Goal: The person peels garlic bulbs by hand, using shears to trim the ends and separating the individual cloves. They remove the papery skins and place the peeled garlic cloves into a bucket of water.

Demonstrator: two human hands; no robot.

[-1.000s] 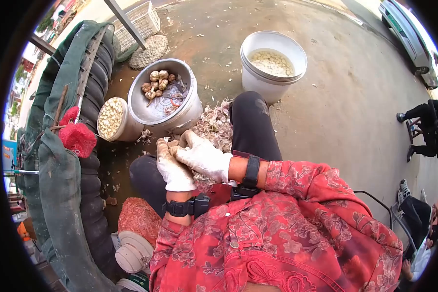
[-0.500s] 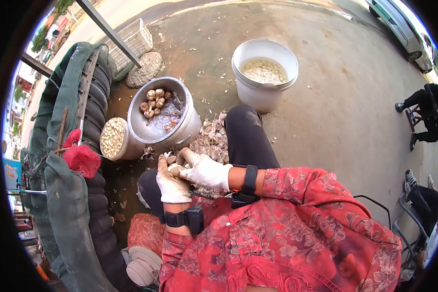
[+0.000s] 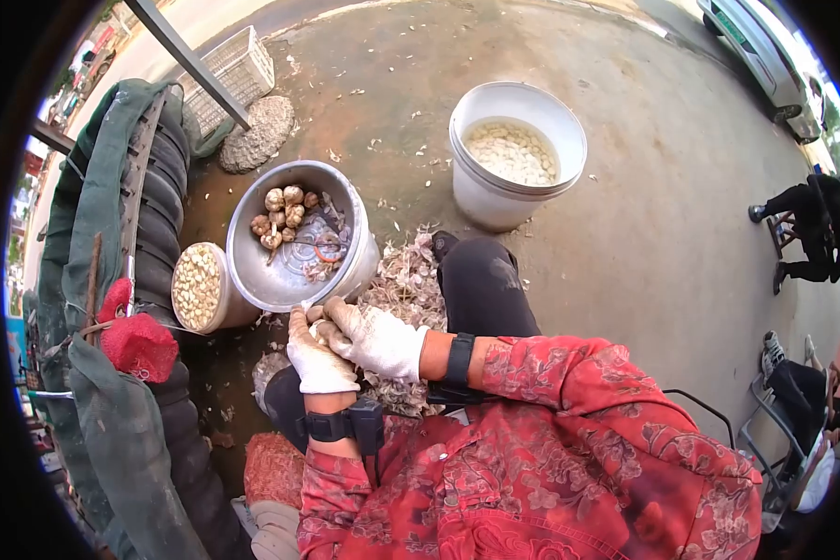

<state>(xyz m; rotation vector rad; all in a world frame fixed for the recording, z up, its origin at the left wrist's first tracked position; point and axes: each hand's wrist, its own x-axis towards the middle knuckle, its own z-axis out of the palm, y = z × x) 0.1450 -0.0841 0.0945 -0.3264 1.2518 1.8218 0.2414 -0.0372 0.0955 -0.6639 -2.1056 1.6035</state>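
My left hand (image 3: 319, 362), in a white knit glove with soiled fingertips, is closed on garlic (image 3: 321, 329), which is mostly hidden by the fingers. My right hand (image 3: 379, 340), gloved the same way, meets it from the right with thumb and fingers pinched at the same garlic. Just beyond my hands a metal basin (image 3: 269, 301) leans toward me. It holds several whole garlic bulbs (image 3: 278, 219) and some loose skins. Against the basin's left side stands a tub of peeled cloves (image 3: 196, 280). Garlic skins (image 3: 403, 280) are heaped on the ground beside my knee.
A white bucket (image 3: 483, 201) with cloves in water stands ahead. Stacked black tyres (image 3: 163, 187) under green cloth line the left, with a red mesh bag (image 3: 140, 347) hanging there. A white crate (image 3: 238, 70) is farther off. Seated people (image 3: 817, 224) and a car (image 3: 765, 56) are at right.
The view has shifted slightly, so the basin and tub appear farther left and the bucket a little lower. My hands stay together at the garlic, with small finger movements.
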